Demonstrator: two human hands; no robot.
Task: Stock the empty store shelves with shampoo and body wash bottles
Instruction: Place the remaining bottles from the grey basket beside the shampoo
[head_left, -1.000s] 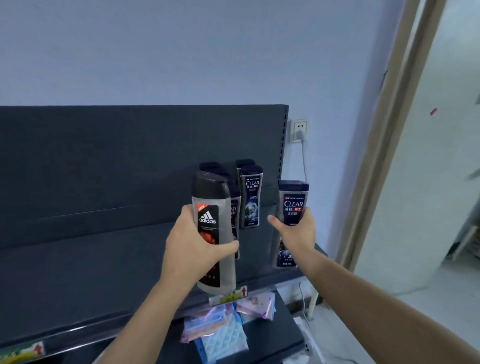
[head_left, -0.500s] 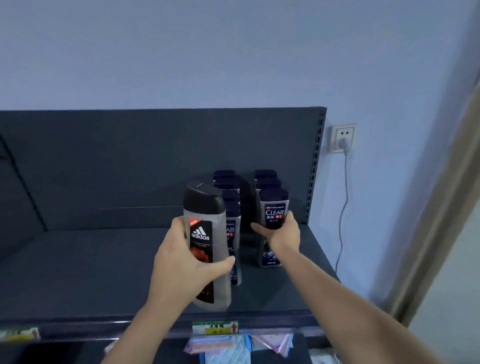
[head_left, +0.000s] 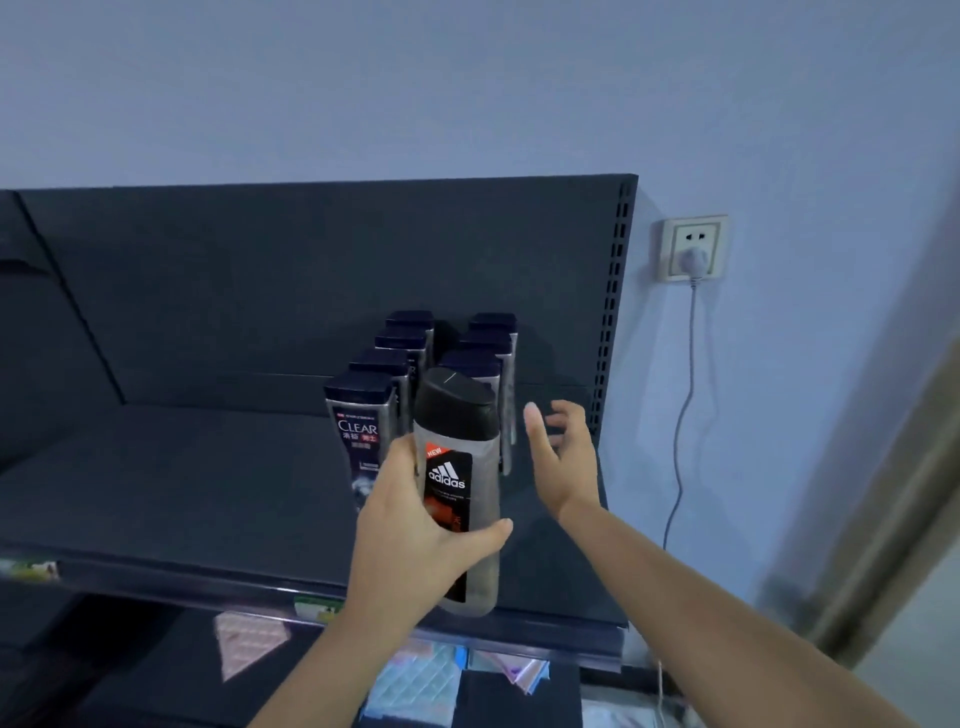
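Your left hand (head_left: 415, 535) gripped the grey bottle (head_left: 460, 483) over the shelf (head_left: 182, 493) front; your right hand (head_left: 563, 462) hung open, empty, beside it. A careless push could have toppled the dark bottles (head_left: 363, 415) just behind.

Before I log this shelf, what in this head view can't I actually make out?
Right row of CLEAR bottles: head view, the adidas bottle in the left hand covers its front, so count and labels are hidden.
Shelf price tag: head view, blurred, unreadable.
Lower-shelf packets: head view, blurred, partly behind the left forearm and cut by the bottom edge.
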